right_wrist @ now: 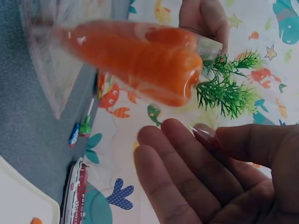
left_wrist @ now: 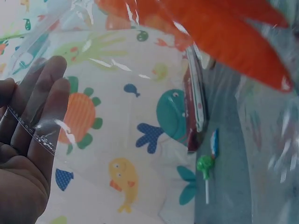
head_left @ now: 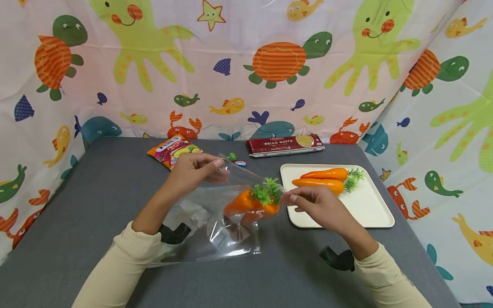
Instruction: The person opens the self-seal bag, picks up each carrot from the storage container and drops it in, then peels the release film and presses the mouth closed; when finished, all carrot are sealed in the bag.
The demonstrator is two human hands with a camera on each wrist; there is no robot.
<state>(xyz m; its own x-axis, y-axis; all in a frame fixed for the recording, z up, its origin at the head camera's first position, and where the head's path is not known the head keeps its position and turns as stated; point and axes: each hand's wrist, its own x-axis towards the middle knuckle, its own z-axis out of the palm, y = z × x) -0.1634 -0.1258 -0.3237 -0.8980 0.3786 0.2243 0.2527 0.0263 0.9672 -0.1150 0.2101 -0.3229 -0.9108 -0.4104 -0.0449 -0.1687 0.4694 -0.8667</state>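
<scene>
Both hands hold a clear plastic bag (head_left: 192, 244) by its mouth, above the dark table. At the bag's left edge, the left hand (head_left: 194, 167) pinches the film between thumb and fingers. The right hand (head_left: 321, 207) pinches the opposite edge, thumb against index finger, its other fingers extended in the right wrist view. Inside the bag lie orange carrots (head_left: 246, 206), seen through the film in the right wrist view with tips toward the bag's bottom. Their green leafy tops (head_left: 266, 192) are at the mouth, beside the right hand.
On the right, a cream tray (head_left: 369, 211) bears two more carrots (head_left: 325, 174) with green tops. A red spaghetti packet (head_left: 285, 145) lies at the back, near a green lollipop (head_left: 232, 157) and a small blue-wrapped item (head_left: 240, 163). Behind the left hand sits a colourful candy bag (head_left: 171, 150).
</scene>
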